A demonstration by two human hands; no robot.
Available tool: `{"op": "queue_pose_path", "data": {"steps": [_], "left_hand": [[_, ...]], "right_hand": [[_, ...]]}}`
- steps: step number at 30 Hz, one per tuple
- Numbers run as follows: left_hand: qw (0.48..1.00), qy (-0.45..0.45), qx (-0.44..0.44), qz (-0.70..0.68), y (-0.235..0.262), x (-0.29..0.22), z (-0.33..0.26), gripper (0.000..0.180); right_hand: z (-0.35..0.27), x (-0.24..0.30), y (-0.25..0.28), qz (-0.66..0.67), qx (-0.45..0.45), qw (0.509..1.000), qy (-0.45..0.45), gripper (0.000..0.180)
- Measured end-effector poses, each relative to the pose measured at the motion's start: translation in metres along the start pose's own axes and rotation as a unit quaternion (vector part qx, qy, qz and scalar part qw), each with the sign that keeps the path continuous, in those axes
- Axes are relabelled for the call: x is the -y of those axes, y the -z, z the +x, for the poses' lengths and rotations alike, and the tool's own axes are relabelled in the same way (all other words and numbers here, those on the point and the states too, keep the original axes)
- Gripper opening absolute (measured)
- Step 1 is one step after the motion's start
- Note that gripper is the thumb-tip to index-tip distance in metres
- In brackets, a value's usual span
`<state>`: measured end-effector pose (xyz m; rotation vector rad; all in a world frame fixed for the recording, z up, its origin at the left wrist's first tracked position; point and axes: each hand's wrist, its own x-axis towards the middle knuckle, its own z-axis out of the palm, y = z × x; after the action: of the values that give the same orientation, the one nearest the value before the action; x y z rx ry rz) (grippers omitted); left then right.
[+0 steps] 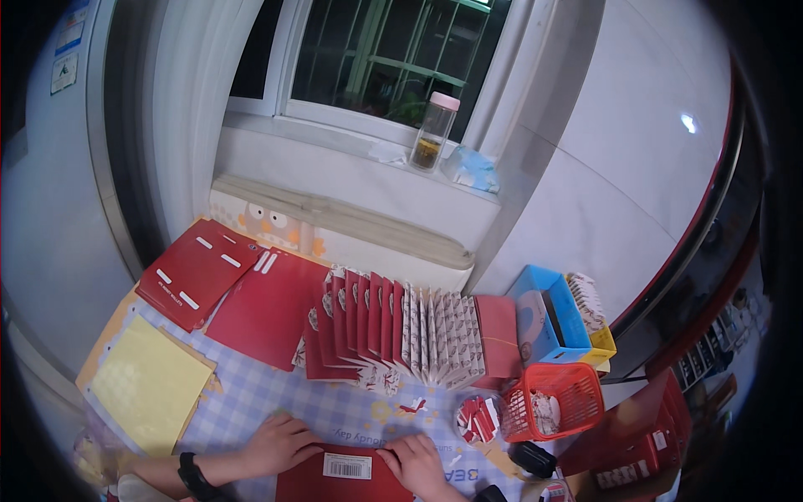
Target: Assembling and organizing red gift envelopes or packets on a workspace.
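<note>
A dark red card folder [385,486] lies in front of me at the table's near edge, partly cut off by the lower rim of the view. Near its top edge it carries a white barcode label [347,466]. My left hand [280,443] grips the folder's upper left corner, fingers bent over the edge. At the upper right corner my right hand [416,464] holds it likewise, fingers close together; the thumbs are hard to make out. Beyond my hands stands a row of red and patterned paper folders [368,322], fanned upright. A small red-and-white scrap [413,406] rests on the checked tablecloth [251,393].
At left lie red printed sheets [196,272] and a yellow paper stack [150,381]. On the right are a clear tub of red-and-white pieces [478,420], a red basket [554,402], a blue bin [544,314] and a black object [533,458]. A bottle [433,134] stands on the windowsill.
</note>
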<state>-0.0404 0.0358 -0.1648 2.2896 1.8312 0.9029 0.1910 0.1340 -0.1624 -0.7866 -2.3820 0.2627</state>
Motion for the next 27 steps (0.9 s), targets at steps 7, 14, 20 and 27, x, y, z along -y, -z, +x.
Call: {"op": "queue_pose_path", "data": {"steps": [7,14,20,27], "left_hand": [[1.000,0.003,0.011,0.023,0.001,-0.007,0.003,0.013],[0.997,-0.045,0.010,0.054,-0.001,-0.005,0.005,0.012],[0.995,-0.032,0.031,0.086,0.007,-0.001,-0.002,0.020],[0.963,0.157,0.159,0.151,0.099,0.079,-0.022,0.035]], "right_hand": [[0.005,0.002,0.008,0.018,0.070,0.993,0.088,0.021],[0.004,0.003,0.009,0.036,0.124,0.989,0.075,0.030],[0.015,0.009,0.016,-0.029,0.132,0.982,0.134,0.021],[0.029,0.026,0.028,-0.108,0.154,0.973,0.131,0.023]]}}
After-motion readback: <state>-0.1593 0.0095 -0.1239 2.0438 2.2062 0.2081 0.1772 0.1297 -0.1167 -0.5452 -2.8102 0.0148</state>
